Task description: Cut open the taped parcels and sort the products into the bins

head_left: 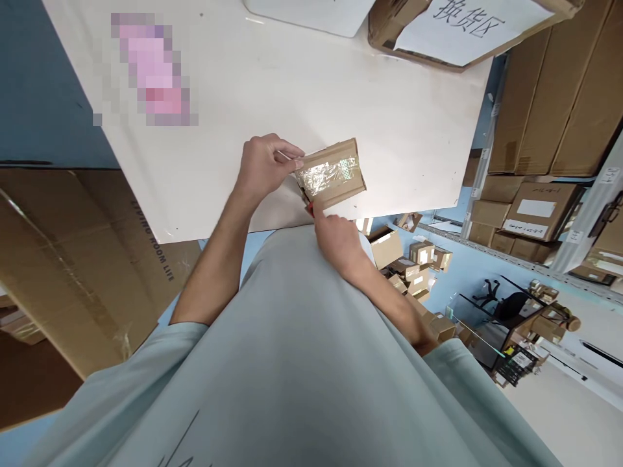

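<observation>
A small cardboard box [335,185] with shiny clear tape across its top lies tilted on the white table [219,84], near the front edge. My left hand [267,162] is closed at the box's left end, thumb and fingers pinching its upper left corner. Closed below the box's lower left corner is my right hand [341,241], index finger stretched towards the cardboard. At that fingertip a bit of a small red tool [310,207] shows, touching or very close to the box. Most of the tool is hidden by the hand, so its kind is unclear.
A pixelated pink item [153,71] lies at the table's far left. A white bin [316,14] and a labelled carton [438,32] stand at the back. A large carton [92,253] is left of the table; shelves with boxes [530,207] stand right.
</observation>
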The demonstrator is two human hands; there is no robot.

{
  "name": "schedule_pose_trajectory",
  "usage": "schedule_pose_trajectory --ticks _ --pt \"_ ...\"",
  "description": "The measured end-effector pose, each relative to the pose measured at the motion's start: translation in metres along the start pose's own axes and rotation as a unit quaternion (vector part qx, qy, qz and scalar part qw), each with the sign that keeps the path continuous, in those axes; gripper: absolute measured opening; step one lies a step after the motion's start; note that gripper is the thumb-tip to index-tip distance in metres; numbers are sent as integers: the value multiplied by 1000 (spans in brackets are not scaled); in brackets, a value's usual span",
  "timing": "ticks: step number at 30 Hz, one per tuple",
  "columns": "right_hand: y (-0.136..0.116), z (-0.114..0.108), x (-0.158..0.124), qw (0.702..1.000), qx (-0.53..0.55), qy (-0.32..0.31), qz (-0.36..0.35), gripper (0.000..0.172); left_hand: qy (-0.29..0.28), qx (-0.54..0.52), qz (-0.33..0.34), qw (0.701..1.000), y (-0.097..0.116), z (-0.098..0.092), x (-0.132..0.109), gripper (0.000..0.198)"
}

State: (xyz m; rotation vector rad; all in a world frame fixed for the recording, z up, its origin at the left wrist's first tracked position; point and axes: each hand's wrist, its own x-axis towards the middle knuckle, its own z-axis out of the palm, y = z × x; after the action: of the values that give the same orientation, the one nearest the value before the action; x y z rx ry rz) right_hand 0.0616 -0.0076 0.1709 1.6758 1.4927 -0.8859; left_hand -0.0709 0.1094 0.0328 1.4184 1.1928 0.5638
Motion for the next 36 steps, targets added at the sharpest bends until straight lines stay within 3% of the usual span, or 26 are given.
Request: schedule_pose_trajectory --ticks 3,5,9,12,15,18,21,24,29,36 --pt "7 12 -10 999 -9 -42 -7 91 0 7 -1 1000 4 -1 3 13" --pt "17 19 -19 999 4 -31 -10 86 0 10 -2 1000 6 -3 6 14" --pt "46 24 -34 993 102 60 -24 64 -27 15 10 999 9 -10 9 15" --pt "70 23 -31 970 176 166 23 59 -35 65 41 996 16 -10 7 14" --pt "92 19 -19 945 210 238 79 56 -14 128 95 987 31 8 1 25" --pt "108 12 -8 934 220 267 85 54 -35 156 160 974 47 45 -7 33" --pt "114 6 -3 939 206 267 66 54 -82 155 195 965 53 84 -12 34" --pt "114 1 0 951 183 242 58 57 -82 151 195 966 44 108 -13 40" --pt "108 -8 10 965 152 203 74 59 -59 165 193 965 29 111 -12 43" --pt "101 -18 15 970 141 177 90 58 -51 168 193 965 26 110 -14 46"
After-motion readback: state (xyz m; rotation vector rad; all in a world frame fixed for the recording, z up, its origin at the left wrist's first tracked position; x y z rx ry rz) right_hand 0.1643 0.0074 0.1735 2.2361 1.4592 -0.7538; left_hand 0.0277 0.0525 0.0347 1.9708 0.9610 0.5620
